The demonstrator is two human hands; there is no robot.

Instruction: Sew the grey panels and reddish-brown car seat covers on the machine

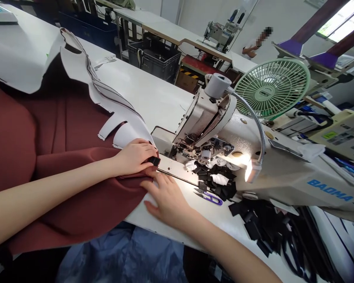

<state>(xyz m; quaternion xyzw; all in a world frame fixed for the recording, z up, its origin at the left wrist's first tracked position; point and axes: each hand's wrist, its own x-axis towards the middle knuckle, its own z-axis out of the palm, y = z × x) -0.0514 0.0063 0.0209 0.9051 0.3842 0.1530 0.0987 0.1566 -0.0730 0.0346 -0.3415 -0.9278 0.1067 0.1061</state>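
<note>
A large maroon fabric piece (85, 161) with a white backing (129, 133) lies over the table's left side, folded and bunched. My left hand (137, 157) rests on its right end, thumb and fingers closed about a small black fabric tab (154, 160) at the edge. Just below, my right hand (166, 198) touches the same edge with its fingertips, its thumb apart. Right of both hands stands a sewing machine (203, 118) with its lamp lit. Purple-handled thread snips (209, 196) lie near my right hand.
Black tabs and white scraps (220, 179) are heaped beside the machine head. More black pieces (253, 224) lie at the lower right. A green fan (271, 88) stands behind the machine. Farther back are a dark crate (156, 59), another sewing machine (221, 35) and a person (250, 49).
</note>
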